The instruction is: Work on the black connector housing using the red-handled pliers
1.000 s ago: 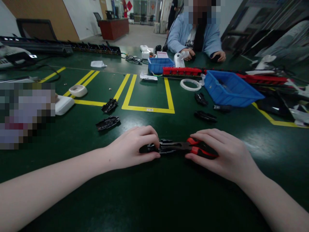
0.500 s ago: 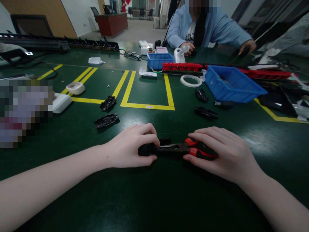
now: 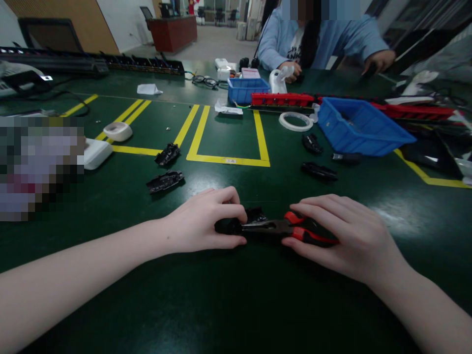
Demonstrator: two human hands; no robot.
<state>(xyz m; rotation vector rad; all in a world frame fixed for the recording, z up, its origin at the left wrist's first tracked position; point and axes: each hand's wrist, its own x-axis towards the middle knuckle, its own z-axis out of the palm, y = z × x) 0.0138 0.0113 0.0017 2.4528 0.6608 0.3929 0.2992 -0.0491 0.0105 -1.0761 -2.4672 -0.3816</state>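
My right hand (image 3: 342, 233) is closed around the red-and-black handles of long-nose pliers (image 3: 273, 227), whose jaws point left. Between the thumb and fingers of my left hand (image 3: 210, 221) sits a small black part (image 3: 229, 226), partly covered by the fingers. The plier tips meet this part at its right end; whether they grip it I cannot tell. Just behind the jaws lies another black plastic piece (image 3: 256, 214). Farther left on the table rest two black shell pieces, one nearer (image 3: 165, 181) and one beyond it.
Black pieces (image 3: 319, 171) lie at the right, before a blue bin (image 3: 363, 128). A tape roll (image 3: 295, 121) and a smaller blue bin (image 3: 248, 91) stand farther back. Yellow tape (image 3: 228, 161) marks the green table. A person in a blue shirt (image 3: 273, 44) sits opposite.
The view has shifted slightly, so the scene sits a little to the right. More of the black piece behind the plier jaws shows. Both hands keep their holds.
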